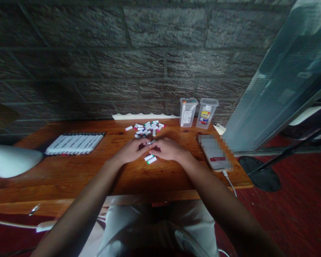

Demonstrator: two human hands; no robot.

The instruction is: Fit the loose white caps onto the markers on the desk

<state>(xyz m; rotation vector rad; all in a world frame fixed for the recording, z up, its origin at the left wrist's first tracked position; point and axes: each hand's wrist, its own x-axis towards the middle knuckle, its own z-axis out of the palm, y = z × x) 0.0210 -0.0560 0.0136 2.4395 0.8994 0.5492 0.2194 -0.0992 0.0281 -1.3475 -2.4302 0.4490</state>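
My left hand (132,150) and my right hand (168,149) meet at the middle of a wooden desk (69,171). Their fingers are closed together around a marker (151,142) held between them. Two white markers (150,159) lie on the desk just below my hands. Beyond my hands, several short white markers with coloured caps (147,128) lie scattered. A row of several markers (75,143) lies side by side at the left.
Two clear plastic marker boxes (187,112) (207,113) stand at the back right against the stone wall. A phone (216,153) on a white cable lies at the right edge. A white lamp head (13,160) sits at the left. A glass panel (280,85) rises at the right.
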